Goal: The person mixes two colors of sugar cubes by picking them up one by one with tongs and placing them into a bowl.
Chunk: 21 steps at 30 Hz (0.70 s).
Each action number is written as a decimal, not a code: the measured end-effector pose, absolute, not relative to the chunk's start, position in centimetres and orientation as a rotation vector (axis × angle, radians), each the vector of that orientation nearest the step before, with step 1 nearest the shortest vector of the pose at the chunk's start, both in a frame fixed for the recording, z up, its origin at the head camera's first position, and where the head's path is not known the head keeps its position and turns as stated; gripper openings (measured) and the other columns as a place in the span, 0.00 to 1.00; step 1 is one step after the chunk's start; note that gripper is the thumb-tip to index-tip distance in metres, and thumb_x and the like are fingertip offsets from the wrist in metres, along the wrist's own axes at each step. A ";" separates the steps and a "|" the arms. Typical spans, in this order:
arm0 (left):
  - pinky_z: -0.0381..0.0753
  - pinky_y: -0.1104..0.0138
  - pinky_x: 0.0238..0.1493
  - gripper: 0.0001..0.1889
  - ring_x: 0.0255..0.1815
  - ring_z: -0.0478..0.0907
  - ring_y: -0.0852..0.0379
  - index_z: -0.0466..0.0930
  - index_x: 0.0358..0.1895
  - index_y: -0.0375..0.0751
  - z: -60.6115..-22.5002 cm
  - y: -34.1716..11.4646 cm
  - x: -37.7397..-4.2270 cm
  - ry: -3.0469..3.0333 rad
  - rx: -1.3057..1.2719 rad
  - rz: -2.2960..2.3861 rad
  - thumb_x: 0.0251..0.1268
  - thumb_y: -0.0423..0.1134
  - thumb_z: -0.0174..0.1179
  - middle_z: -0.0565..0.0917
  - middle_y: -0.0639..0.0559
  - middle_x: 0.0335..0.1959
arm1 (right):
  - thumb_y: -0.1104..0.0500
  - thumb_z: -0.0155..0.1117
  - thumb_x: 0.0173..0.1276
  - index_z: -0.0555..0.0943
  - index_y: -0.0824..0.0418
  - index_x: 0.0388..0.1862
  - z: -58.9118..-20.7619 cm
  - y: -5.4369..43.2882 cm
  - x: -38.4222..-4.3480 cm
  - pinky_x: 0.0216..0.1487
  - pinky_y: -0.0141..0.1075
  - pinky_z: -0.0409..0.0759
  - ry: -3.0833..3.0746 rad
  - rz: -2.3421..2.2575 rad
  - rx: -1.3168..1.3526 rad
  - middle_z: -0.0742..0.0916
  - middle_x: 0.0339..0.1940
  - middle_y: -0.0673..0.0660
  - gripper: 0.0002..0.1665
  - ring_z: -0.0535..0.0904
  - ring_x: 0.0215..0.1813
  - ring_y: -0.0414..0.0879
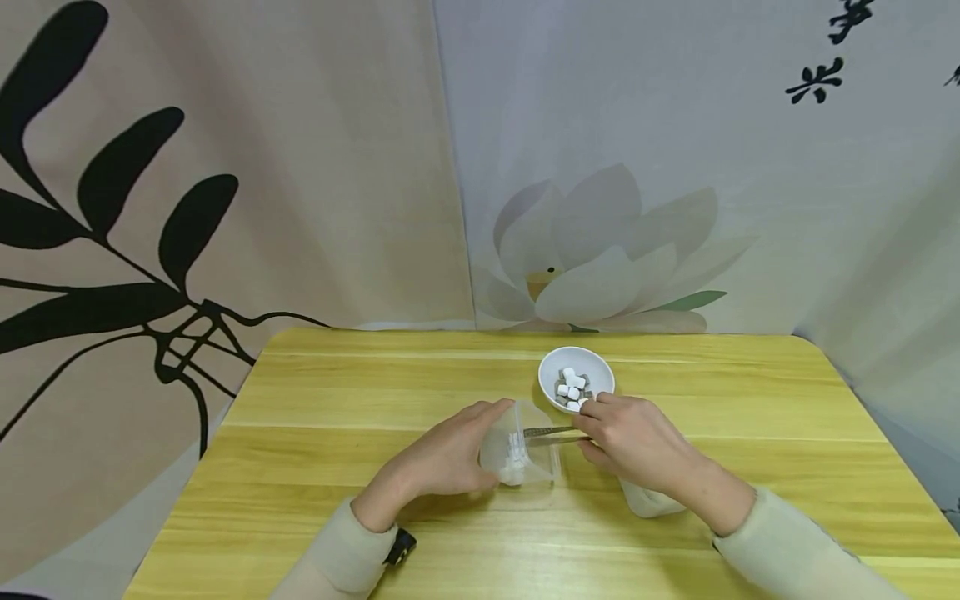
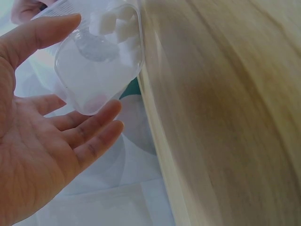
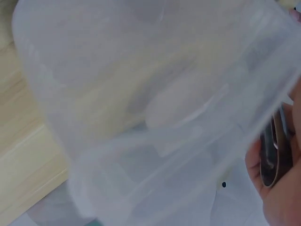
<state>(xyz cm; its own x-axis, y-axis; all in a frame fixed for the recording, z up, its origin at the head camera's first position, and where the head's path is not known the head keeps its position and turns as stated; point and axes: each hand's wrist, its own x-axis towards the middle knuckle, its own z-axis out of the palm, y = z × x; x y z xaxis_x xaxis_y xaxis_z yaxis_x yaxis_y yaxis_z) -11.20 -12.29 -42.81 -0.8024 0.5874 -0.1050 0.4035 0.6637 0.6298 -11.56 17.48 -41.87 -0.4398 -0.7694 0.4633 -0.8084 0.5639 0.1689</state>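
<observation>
My left hand [image 1: 457, 450] holds a clear plastic tub [image 2: 89, 66] tipped on its side, thumb on one side and fingertips on the other. White cubes [image 2: 115, 23] are bunched inside, against one wall. My right hand [image 1: 630, 437] grips small metal tongs [image 1: 555, 431], whose tips reach into the tub's mouth with their two arms slightly apart. In the right wrist view the tongs' rounded bend [image 3: 270, 172] shows against the palm. Just behind the right hand is a white bowl [image 1: 549, 367] with several white cubes [image 1: 573, 383] and some greyish pieces in it.
A second translucent container [image 1: 651, 500] is on the wooden table [image 1: 360, 383], partly hidden under my right forearm; it fills much of the right wrist view. A printed curtain [image 1: 360, 167] hangs behind the table's back edge.
</observation>
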 end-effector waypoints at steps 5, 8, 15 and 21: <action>0.74 0.51 0.69 0.55 0.73 0.70 0.49 0.54 0.85 0.44 -42.8 -12.2 -11.2 2.588 0.799 0.865 0.50 0.35 0.74 0.68 0.44 0.77 | 0.58 0.81 0.52 0.83 0.58 0.31 -41.9 17.3 -11.5 0.30 0.35 0.79 -2.327 0.078 1.252 0.82 0.30 0.49 0.13 0.75 0.31 0.43; 0.74 0.52 0.69 0.55 0.73 0.69 0.49 0.54 0.85 0.44 -42.8 -12.2 -11.2 2.587 0.794 0.864 0.51 0.35 0.74 0.67 0.44 0.78 | 0.57 0.81 0.53 0.84 0.59 0.32 -41.8 17.2 -11.5 0.31 0.35 0.80 -2.340 0.062 1.250 0.82 0.31 0.49 0.13 0.76 0.32 0.44; 0.74 0.53 0.68 0.56 0.71 0.70 0.51 0.53 0.85 0.45 -43.0 -12.2 -11.2 2.587 0.789 0.864 0.50 0.35 0.74 0.68 0.46 0.77 | 0.58 0.81 0.51 0.82 0.59 0.29 -41.6 16.6 -11.6 0.29 0.36 0.78 -2.302 0.000 1.283 0.80 0.28 0.49 0.14 0.74 0.31 0.45; 0.76 0.54 0.67 0.57 0.69 0.72 0.52 0.53 0.85 0.46 -43.0 -12.2 -11.2 2.589 0.794 0.870 0.49 0.34 0.74 0.70 0.46 0.76 | 0.57 0.81 0.51 0.81 0.58 0.28 -41.7 16.6 -11.6 0.28 0.35 0.78 -2.276 -0.031 1.302 0.80 0.27 0.49 0.14 0.73 0.30 0.44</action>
<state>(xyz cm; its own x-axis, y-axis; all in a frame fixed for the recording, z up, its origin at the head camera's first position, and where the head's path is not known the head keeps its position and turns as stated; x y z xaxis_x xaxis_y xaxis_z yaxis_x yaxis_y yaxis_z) -11.21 -12.16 -43.01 -0.8035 0.5869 -0.0996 0.4077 0.6644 0.6264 -11.61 16.58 -41.75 -0.4080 -0.8108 0.4197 -0.7990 0.5395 0.2656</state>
